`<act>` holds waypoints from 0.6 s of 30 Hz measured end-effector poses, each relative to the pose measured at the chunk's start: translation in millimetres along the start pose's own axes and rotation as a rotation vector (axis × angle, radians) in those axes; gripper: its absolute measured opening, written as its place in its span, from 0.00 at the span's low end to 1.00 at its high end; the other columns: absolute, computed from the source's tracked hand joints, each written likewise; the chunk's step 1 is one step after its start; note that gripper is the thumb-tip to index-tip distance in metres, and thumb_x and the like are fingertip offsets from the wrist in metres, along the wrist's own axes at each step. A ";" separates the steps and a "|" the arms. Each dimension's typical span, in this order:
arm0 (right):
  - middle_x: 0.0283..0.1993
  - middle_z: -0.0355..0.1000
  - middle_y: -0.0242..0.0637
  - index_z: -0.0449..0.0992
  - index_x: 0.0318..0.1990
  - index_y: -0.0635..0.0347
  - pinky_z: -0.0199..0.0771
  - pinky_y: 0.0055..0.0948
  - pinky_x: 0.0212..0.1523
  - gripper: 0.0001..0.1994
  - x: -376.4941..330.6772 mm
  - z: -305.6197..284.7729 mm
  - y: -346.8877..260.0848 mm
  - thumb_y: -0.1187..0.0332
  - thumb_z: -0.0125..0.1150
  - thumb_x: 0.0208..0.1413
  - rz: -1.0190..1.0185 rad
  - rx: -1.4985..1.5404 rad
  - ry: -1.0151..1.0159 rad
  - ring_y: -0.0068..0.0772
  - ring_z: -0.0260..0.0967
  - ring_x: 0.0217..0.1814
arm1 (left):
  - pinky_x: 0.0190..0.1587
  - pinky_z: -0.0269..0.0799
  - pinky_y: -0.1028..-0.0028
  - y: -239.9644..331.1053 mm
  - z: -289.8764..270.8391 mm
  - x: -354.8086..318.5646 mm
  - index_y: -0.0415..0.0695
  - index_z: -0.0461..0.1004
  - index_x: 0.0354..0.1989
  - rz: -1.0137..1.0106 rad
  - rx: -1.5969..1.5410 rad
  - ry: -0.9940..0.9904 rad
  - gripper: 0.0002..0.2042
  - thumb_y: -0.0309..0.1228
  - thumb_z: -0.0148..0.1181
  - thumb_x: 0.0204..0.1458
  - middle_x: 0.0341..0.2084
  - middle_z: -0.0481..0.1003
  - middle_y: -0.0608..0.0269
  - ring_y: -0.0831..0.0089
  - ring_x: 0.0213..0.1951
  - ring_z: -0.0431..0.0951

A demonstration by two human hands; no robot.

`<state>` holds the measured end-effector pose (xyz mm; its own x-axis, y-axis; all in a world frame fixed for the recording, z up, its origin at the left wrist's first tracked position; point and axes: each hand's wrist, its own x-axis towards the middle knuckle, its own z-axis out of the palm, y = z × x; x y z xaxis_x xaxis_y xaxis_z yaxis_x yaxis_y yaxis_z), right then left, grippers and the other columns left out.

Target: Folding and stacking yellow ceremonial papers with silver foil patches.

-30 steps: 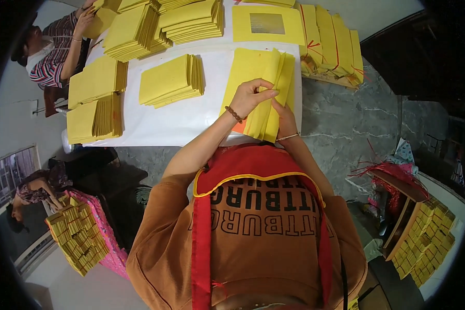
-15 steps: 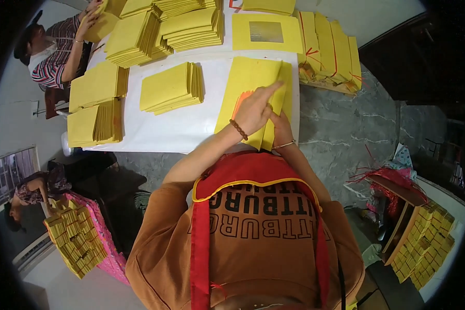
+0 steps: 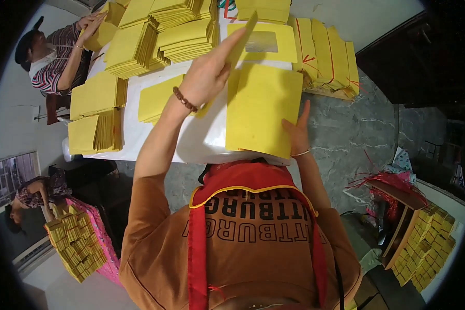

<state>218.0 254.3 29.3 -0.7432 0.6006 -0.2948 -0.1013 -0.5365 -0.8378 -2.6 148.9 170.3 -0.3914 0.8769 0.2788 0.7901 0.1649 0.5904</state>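
Observation:
My left hand (image 3: pixel 206 77), with a brown bead bracelet at the wrist, is raised over the table. It grips a folded yellow paper sheet (image 3: pixel 243 44) that stands nearly edge-on to the view; part of it is hidden behind the hand. In front of me a large flat yellow paper sheet (image 3: pixel 263 108) lies at the table's near right edge. My right hand (image 3: pixel 298 133) rests at its right border, thumb at the paper and forefinger stretched apart. A small stack of folded yellow papers (image 3: pixel 157 99) lies left of it, partly covered by my left arm.
Taller stacks of yellow paper (image 3: pixel 126 49) fill the far left of the white table (image 3: pixel 132 139). Bundles tied with red string (image 3: pixel 325 54) stand at the right corner. A yellow sheet with a silvery square (image 3: pixel 261 42) lies far ahead. Another person (image 3: pixel 57 62) handles paper at the left.
My left hand has lifted the folded sheet up and left, off the pile. A flat sheet now shows where it lay. My right hand has shifted right to that sheet's border.

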 end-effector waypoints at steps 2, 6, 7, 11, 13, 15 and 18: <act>0.62 0.47 0.41 0.32 0.64 0.46 0.63 0.32 0.52 0.41 4.7 -17.5 -15.1 0.84 0.46 0.47 0.037 0.133 -0.079 0.37 0.54 0.59 | 0.37 0.69 0.65 -2.5 2.8 16.7 0.53 0.51 0.60 0.074 0.015 0.023 0.32 0.17 0.46 0.43 0.45 0.69 0.52 0.56 0.36 0.73; 0.63 0.46 0.40 0.33 0.64 0.46 0.62 0.33 0.53 0.40 -0.4 -53.7 -42.9 0.83 0.46 0.47 -0.070 0.108 -0.076 0.36 0.53 0.60 | 0.32 0.70 0.69 -6.8 26.1 48.1 0.53 0.56 0.58 0.306 0.345 -0.015 0.32 0.17 0.48 0.39 0.37 0.73 0.58 0.61 0.29 0.73; 0.63 0.47 0.39 0.38 0.64 0.49 0.60 0.31 0.54 0.38 -4.0 -63.5 -44.2 0.83 0.46 0.46 -0.037 0.110 -0.003 0.35 0.53 0.60 | 0.29 0.69 0.69 -7.8 37.2 51.7 0.53 0.56 0.57 0.464 0.336 0.054 0.33 0.19 0.51 0.37 0.32 0.72 0.60 0.63 0.27 0.72; 0.59 0.55 0.39 0.54 0.60 0.59 0.61 0.27 0.53 0.29 -5.3 -97.2 -35.1 0.81 0.46 0.46 -0.065 -0.173 0.289 0.31 0.57 0.57 | 0.22 0.64 0.75 26.2 82.6 58.1 0.52 0.62 0.53 0.636 0.498 -0.098 0.27 0.27 0.52 0.38 0.28 0.70 0.66 0.72 0.23 0.70; 0.56 0.59 0.39 0.57 0.57 0.62 0.62 0.27 0.52 0.26 -2.8 -112.4 -30.4 0.80 0.47 0.46 -0.030 -0.223 0.286 0.30 0.59 0.56 | 0.23 0.61 0.77 36.2 109.7 57.1 0.50 0.65 0.50 0.862 0.513 0.055 0.22 0.31 0.49 0.42 0.26 0.69 0.70 0.77 0.23 0.68; 0.52 0.63 0.38 0.60 0.54 0.66 0.63 0.26 0.51 0.23 -0.5 -119.3 -27.1 0.78 0.48 0.47 0.012 -0.275 0.287 0.30 0.60 0.54 | 0.24 0.62 0.78 46.2 141.8 56.9 0.51 0.65 0.50 0.927 0.413 0.086 0.22 0.31 0.49 0.42 0.30 0.69 0.72 0.78 0.24 0.68; 0.49 0.65 0.39 0.62 0.53 0.64 0.66 0.24 0.47 0.20 -1.7 -118.8 -28.9 0.74 0.50 0.51 0.020 -0.075 0.167 0.29 0.63 0.51 | 0.26 0.63 0.78 53.4 177.4 52.1 0.52 0.64 0.51 0.987 0.271 0.026 0.22 0.32 0.49 0.43 0.33 0.69 0.73 0.79 0.26 0.68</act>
<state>300.8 339.2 -0.6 -0.6236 0.6838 -0.3789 -0.0331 -0.5073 -0.8611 102.9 283.5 82.0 0.4836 0.6677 0.5660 0.8446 -0.5257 -0.1016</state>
